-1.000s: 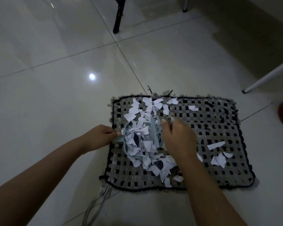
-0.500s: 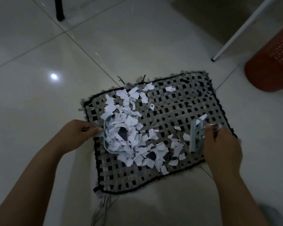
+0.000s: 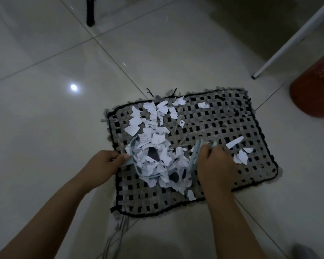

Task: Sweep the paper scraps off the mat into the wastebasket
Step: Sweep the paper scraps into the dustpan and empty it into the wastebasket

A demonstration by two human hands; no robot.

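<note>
Mat (image 3: 223,126) is the ref point here: woven grey/black checker thing w/ a black border, lying flat on the pale tile floor (image 3: 45,128), edges a bit frayed.

Left hand (image 3: 101,167) sits at the mat's left edge, fingers curled tight around the handle of a lil pale blue dustpan (image 3: 132,156). Pan rests on the mat's left-center part and it's piled w/ paper scraps (image 3: 153,146), mostly white torn bits, a couple dark ones mixed in. More scraps trail from the pan up toward the mat's far-left corner, some spill toward its near edge.

Right hand (image 3: 216,165) is over the mat's middle, closed around a small pale blue brush (image 3: 195,156), which is pushed up against the right side of the pile. A few loose scraps lie on the mat right of that hand, plus one or two near the far edge.

Wastebasket (image 3: 316,86) (reddish-orange, mesh sides) stands on the floor off the mat's far-right corner, not touching it. A white slanted leg (image 3: 288,42) comes down just beside it.
</note>
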